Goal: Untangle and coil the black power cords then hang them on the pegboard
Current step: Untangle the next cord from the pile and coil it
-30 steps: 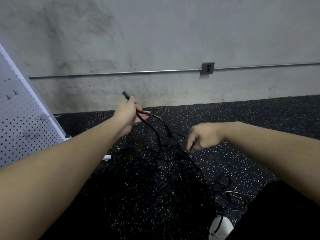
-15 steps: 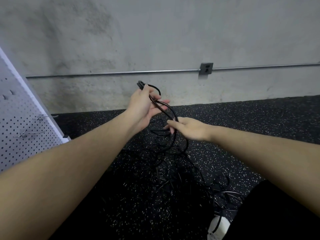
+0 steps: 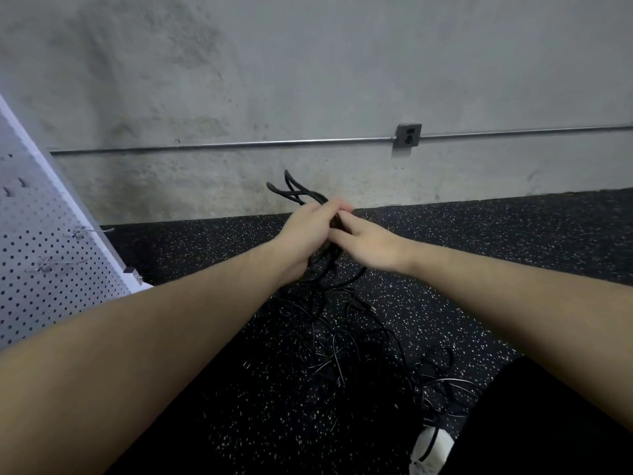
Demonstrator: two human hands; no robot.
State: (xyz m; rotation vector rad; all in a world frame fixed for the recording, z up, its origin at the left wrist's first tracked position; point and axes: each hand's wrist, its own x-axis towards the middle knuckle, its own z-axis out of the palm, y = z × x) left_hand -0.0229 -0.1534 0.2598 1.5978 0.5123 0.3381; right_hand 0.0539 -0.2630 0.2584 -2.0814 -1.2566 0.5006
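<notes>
A tangle of black power cords (image 3: 346, 344) lies on the speckled black floor in front of me. My left hand (image 3: 305, 231) grips a few loops of black cord (image 3: 296, 192), whose ends stick up past its fingers toward the wall. My right hand (image 3: 368, 243) meets the left from the right, its fingers laid against the same cord; the fingertips are hidden between the hands. More cord hangs from both hands down into the tangle. The white pegboard (image 3: 44, 255) leans at the left, with metal hooks (image 3: 87, 231) on it.
A concrete wall with a metal conduit (image 3: 239, 144) and an outlet box (image 3: 408, 135) rises behind the floor. A white object (image 3: 431, 450) with a cord across it lies at the lower right, beside my dark-clothed leg (image 3: 534, 423).
Both hands came together at the cord. The left hand now holds more loops than before, and the right hand moved left and up against it. The view shifted slightly.
</notes>
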